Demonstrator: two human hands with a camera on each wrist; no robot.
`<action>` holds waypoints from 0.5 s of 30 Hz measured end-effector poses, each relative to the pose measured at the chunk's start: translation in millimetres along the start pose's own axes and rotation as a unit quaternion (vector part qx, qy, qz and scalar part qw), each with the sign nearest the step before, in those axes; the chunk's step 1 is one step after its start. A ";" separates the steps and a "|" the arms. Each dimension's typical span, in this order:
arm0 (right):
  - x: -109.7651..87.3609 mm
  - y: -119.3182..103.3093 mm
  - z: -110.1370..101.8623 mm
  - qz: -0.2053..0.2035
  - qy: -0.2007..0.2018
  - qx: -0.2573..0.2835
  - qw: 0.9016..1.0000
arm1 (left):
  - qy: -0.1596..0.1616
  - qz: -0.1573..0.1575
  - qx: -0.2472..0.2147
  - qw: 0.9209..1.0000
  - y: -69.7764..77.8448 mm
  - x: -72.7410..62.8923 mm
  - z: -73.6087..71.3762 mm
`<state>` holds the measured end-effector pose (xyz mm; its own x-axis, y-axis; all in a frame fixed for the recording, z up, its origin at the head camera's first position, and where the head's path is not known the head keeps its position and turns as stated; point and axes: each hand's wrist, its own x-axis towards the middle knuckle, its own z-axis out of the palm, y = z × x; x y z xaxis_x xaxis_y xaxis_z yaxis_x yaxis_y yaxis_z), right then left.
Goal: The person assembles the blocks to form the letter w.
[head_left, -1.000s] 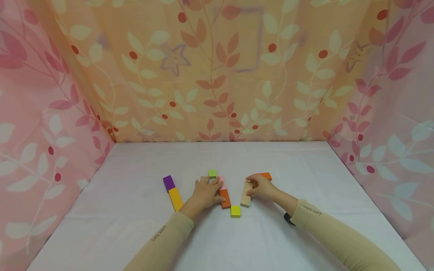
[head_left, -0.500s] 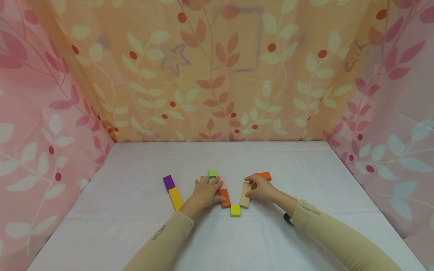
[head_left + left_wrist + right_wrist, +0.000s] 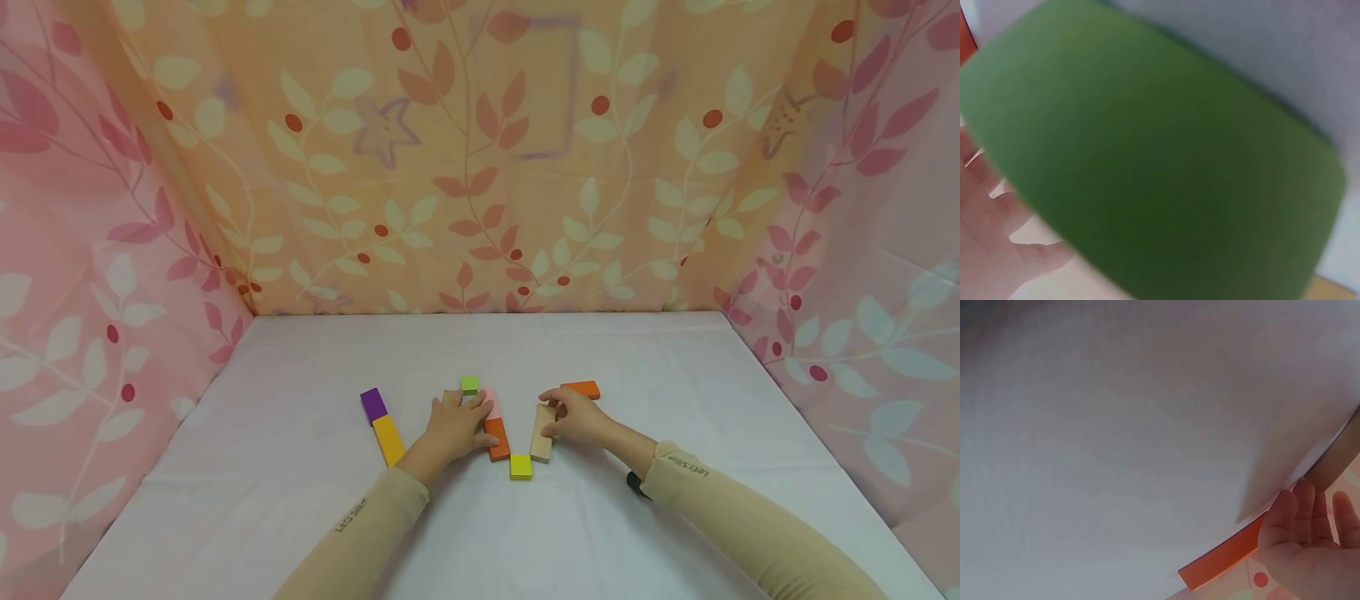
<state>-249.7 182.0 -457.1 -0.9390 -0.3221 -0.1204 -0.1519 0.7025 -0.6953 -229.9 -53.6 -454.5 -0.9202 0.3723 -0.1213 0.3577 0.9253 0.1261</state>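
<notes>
My left hand [image 3: 452, 431] lies with spread fingers over the blocks in the middle of the table. Its fingertips touch a pink block [image 3: 492, 402], and its thumb rests at the dark orange block [image 3: 498, 439] lined up below. My right hand [image 3: 582, 416] pinches a plain wooden block [image 3: 542, 435] between thumb and fingers; it lies on the table, its near end close to a yellow square block [image 3: 521, 467]. A light green block [image 3: 469, 384] and part of another wooden block [image 3: 451, 397] show beyond the left fingers. In the left wrist view a green block [image 3: 1160, 150] looms close.
A purple block [image 3: 373, 407] and a yellow-orange block [image 3: 388, 441] form a slanted line left of the left hand. Another orange block [image 3: 581, 390] lies just behind the right hand. A black object [image 3: 637, 485] is partly under the right sleeve. Patterned curtains [image 3: 480, 167] surround the white table [image 3: 315, 358].
My right hand has slid the wooden block slightly left and nearer, bringing its end close to the yellow square block. The left hand has stayed in place.
</notes>
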 end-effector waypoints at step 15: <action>-3.2 3.1 -10.6 -0.001 0.016 0.017 1.000 | 0.005 0.006 -0.005 1.000 -0.6 -3.0 -0.3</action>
<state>-250.4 191.9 -451.3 -0.9485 -0.3016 -0.0965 -0.1432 0.6805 -0.7186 -227.4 -55.4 -453.9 -0.9169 0.3835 -0.1106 0.3681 0.9196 0.1372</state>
